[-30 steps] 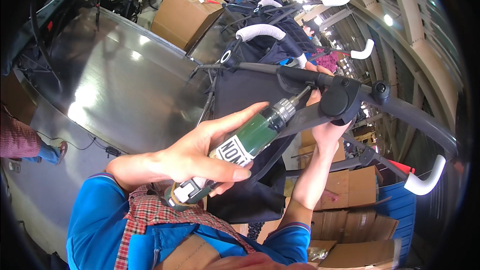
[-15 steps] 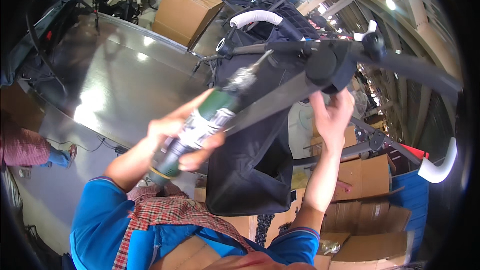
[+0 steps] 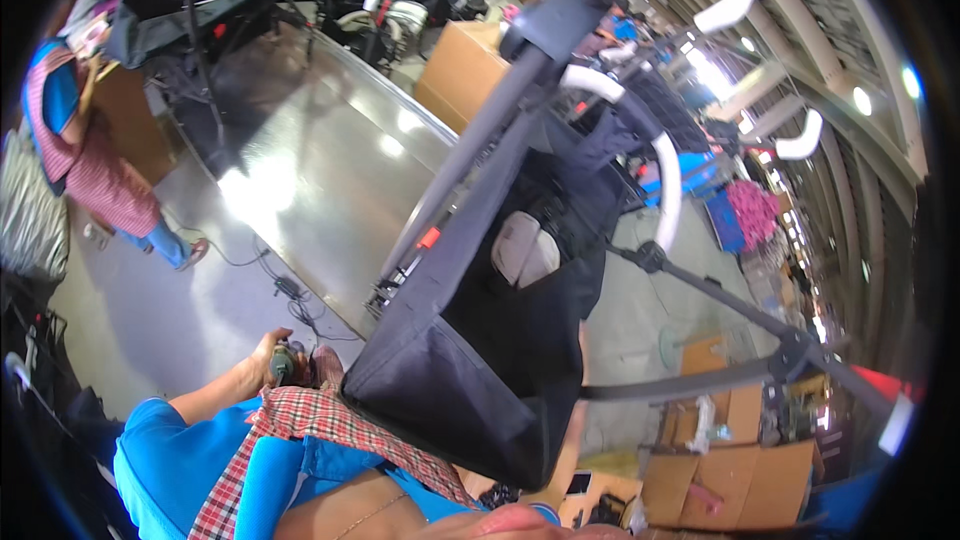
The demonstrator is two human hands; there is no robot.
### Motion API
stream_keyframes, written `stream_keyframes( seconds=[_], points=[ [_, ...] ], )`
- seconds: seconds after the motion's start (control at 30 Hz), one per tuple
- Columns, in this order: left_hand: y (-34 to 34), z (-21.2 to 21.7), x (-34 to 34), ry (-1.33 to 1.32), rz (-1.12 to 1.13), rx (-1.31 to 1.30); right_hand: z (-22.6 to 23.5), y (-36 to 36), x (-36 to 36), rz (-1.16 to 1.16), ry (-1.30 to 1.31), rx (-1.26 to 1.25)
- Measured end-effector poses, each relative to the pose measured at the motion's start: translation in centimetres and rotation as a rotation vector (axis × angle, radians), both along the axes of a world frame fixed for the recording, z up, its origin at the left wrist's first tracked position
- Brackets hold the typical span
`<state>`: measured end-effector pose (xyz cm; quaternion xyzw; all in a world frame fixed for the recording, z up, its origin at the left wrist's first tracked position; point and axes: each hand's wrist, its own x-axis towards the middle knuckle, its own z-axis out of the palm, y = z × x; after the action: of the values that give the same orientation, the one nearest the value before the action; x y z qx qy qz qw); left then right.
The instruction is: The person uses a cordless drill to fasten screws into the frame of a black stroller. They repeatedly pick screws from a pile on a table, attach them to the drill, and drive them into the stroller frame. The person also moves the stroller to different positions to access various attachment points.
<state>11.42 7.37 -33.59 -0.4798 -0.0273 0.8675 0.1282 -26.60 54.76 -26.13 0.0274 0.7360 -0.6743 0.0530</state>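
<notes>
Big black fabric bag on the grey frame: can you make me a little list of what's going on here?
main thing: black fabric bag hanging from a grey tubular frame
left hand: left hand low down, gripping a dark green tool
right hand: hidden behind the bag
behind: shiny steel table, brown cardboard boxes
nearby: another person standing at left

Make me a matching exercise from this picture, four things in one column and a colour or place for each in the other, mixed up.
Things:
1. fabric basket
2. curved handle
3. cardboard box
4. left hand

Descriptions:
A. brown, beyond the steel table
B. white
C. low, by the plaid cloth, around a green tool
D. black, hanging from the frame

Pairs: 1-D, 2-B, 3-A, 4-C
</notes>
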Motion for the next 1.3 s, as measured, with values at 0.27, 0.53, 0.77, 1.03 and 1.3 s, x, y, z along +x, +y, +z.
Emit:
stream_keyframes(
  seconds=[0.27, 0.53, 0.77, 1.03, 1.3],
  points=[
    [2.7, 5.1, 1.0, 0.023, 0.081, -0.068, -1.1, -16.9, 1.1, 0.511, 0.509, 0.105],
    [3.3, 7.7, -1.3, 0.162, -0.012, -0.563, -0.4, -38.8, -3.0, 0.866, -0.111, -0.298],
    [1.3, 9.3, -2.0, 0.354, -0.027, -0.256, -0.1, -40.3, 1.1, 1.121, 0.172, 0.108],
    [1.5, 9.3, -11.0, 0.465, -0.311, -0.252, -8.0, -25.4, -9.9, 0.641, 0.238, 0.468],
    [6.0, 7.0, -20.4, 0.127, -0.551, -0.417, -11.3, -15.9, -29.0, 0.201, 0.255, 0.126]
  ],
)
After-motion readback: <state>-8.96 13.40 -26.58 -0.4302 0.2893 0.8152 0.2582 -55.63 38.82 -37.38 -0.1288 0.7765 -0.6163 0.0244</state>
